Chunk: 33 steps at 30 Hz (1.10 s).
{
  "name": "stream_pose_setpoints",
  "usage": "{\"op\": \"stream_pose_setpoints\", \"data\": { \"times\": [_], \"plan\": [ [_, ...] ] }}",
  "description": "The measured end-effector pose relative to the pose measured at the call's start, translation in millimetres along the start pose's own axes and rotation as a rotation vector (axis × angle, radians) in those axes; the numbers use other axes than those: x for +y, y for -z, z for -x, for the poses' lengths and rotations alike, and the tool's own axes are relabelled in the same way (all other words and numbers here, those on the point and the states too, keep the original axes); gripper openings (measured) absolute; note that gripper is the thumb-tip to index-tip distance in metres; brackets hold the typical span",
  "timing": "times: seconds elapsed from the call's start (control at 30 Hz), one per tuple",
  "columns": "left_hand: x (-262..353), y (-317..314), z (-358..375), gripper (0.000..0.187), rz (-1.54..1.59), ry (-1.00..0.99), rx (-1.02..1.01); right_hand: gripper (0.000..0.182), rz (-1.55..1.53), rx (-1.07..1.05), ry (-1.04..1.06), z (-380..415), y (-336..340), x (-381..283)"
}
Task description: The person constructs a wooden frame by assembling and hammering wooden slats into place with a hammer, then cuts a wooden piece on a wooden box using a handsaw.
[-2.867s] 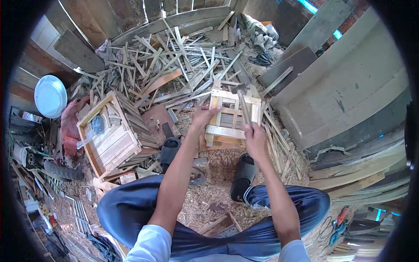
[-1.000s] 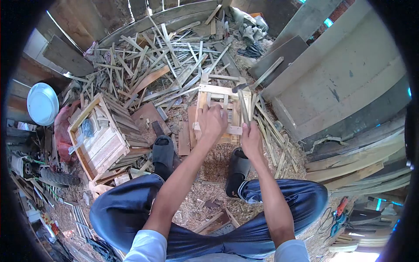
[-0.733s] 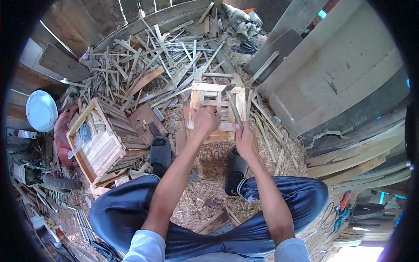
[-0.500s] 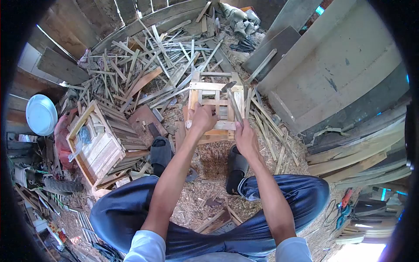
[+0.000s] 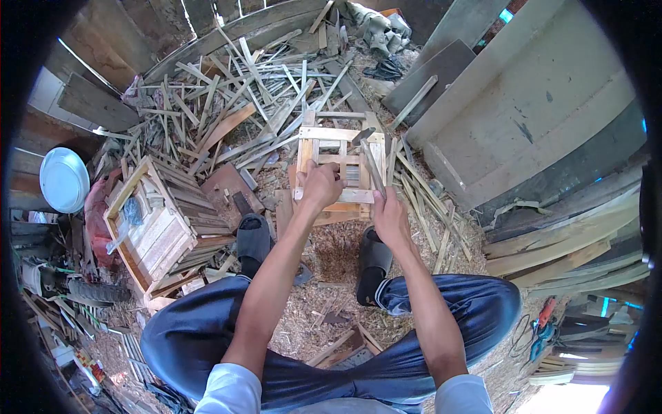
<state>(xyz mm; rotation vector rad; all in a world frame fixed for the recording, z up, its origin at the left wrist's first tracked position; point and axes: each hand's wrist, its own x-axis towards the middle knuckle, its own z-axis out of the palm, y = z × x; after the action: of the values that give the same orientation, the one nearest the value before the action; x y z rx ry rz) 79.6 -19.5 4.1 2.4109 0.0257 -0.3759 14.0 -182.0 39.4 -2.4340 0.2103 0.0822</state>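
A small slatted wooden frame (image 5: 342,135) stands on the ground before my feet, with crossbars joining its posts. My left hand (image 5: 321,185) lies over its near left part, fingers curled at the inner slats and gripping there. In my right hand (image 5: 390,215) is a hammer (image 5: 372,165), held by its wooden handle. The hammer's dark head is over the upper right corner of the frame, and the handle slants down across the right side to my fist. My left palm hides part of the left post.
Behind the frame lies a heap of loose wooden strips (image 5: 241,103). A slatted crate (image 5: 148,228) with a plastic bag inside is tilted at the left, near a pale blue basin (image 5: 65,181). Large boards (image 5: 524,117) lean at the right. Sawdust covers the ground around my sandals (image 5: 254,238).
The hammer head has shifted very slightly over the frame's corner. My left fingers have moved a little; both hands are otherwise in almost the same place.
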Motion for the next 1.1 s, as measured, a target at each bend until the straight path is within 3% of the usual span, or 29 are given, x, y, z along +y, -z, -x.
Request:
{"op": "stream_pose_setpoints", "data": {
  "times": [0.33,0.4,0.63,0.8,1.1],
  "plan": [
    [-4.4,9.7,-2.6,0.033,0.045,-0.06,0.005,0.025,0.019,-0.001,0.008,0.9,2.8,1.2],
    [-4.9,18.6,-6.7,0.037,-0.06,-0.051,-0.149,0.026,0.015,-0.009,-0.015,-0.1,0.9,5.8],
    [-16.3,14.5,-10.2,0.033,-0.094,-0.105,-0.124,0.029,-0.009,-0.023,-0.017,0.4,5.1,7.0],
    [-19.1,20.2,-12.1,0.04,-0.029,-0.13,-0.247,0.03,0.004,-0.06,-0.067,0.7,12.1,4.3],
    [-10.7,20.4,4.6,0.041,-0.113,-0.143,-0.122,0.032,0.012,-0.104,-0.073,6.5,24.5,-6.7]
  ]
}}
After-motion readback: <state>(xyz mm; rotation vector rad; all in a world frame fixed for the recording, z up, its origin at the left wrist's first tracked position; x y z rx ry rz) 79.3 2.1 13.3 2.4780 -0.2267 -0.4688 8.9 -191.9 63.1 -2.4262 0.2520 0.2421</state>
